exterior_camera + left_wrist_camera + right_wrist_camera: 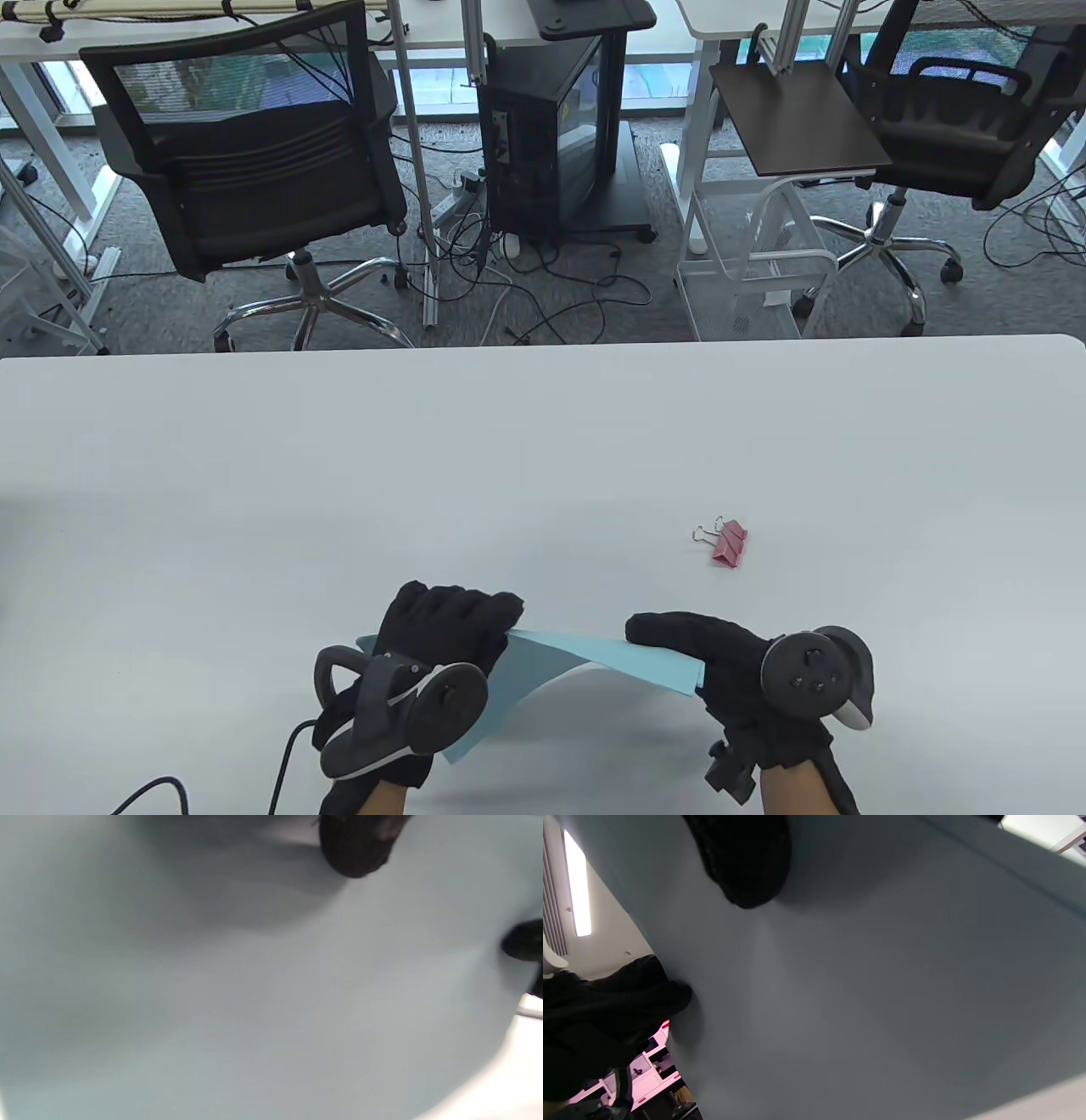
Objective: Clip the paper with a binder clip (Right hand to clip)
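Observation:
A light blue paper (585, 658) is held above the white table (543, 441) near its front edge, sagging between both hands. My left hand (450, 632) grips its left end and my right hand (704, 654) grips its right end. The paper fills the left wrist view (254, 1005), with one gloved fingertip (354, 849) lying on it. It also fills the right wrist view (882, 984), with a gloved fingertip (746, 861) on it. A pink binder clip (728, 543) with silver handles lies alone on the table, beyond my right hand.
Past the table's far edge are two black office chairs (254, 170), a computer tower (543, 127), a white wire cart (755, 255) and floor cables. A black cable (153, 794) trails from my left hand at the bottom left.

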The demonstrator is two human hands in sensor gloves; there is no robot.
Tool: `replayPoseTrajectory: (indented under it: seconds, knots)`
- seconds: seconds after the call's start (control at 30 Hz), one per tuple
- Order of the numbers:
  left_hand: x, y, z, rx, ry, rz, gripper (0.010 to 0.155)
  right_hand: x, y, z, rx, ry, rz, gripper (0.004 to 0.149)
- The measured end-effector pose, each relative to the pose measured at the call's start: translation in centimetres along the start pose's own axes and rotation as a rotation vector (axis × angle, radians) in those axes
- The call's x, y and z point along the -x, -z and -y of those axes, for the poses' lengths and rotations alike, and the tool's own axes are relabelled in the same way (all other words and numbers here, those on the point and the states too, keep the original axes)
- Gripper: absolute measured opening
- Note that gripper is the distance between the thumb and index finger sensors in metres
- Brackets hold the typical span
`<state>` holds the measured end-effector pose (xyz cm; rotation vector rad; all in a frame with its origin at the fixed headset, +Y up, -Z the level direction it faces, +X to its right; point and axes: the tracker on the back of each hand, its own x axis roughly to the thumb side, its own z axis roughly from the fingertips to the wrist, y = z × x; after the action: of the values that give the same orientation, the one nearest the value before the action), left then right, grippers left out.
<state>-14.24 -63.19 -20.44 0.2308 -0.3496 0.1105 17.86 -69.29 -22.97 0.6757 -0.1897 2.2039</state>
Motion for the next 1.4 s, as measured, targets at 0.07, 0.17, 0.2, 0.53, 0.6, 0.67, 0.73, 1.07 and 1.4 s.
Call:
replayPoseTrajectory:
  seconds: [0.07,0.17,0.2,0.53,0.6,0.67,0.73,1.07,1.4]
  knots:
    - [1.5,-0.3,-0.1,-0.118,-0.075,-0.117,0.088,0.5,-0.2,0.7,0.041,0.023,-0.008,0.040]
    - [5.7,-0.7,1.0,-0.147,-0.424,-0.252,0.105,1.3,-0.8,1.8,0.093,0.101,-0.016,0.040]
    - [6.9,-0.9,1.7,-0.095,-0.568,-0.264,0.108,1.5,-1.0,2.1,0.118,0.126,-0.023,0.040]
    - [6.8,0.2,6.6,0.036,-1.102,-0.211,0.041,2.1,-1.1,1.4,0.258,0.095,-0.116,0.043]
    - [6.0,0.0,5.7,-0.081,-1.059,-0.173,0.041,1.0,-1.0,1.7,0.302,0.087,-0.059,0.044]
    - [5.6,-0.1,5.3,-0.157,-1.023,-0.143,0.041,0.0,-1.0,2.0,0.340,0.044,-0.024,0.045]
    - [5.6,-0.1,6.6,-0.114,-0.965,-0.157,0.042,0.8,-1.1,1.5,0.329,-0.040,-0.082,0.047]
    - [5.9,0.4,9.2,0.041,-0.964,-0.193,0.043,4.0,-1.1,0.0,0.221,0.005,-0.244,0.044]
    - [7.4,0.0,9.0,0.063,-0.998,-0.332,0.046,4.4,-1.0,-0.2,0.210,0.270,-0.184,0.043]
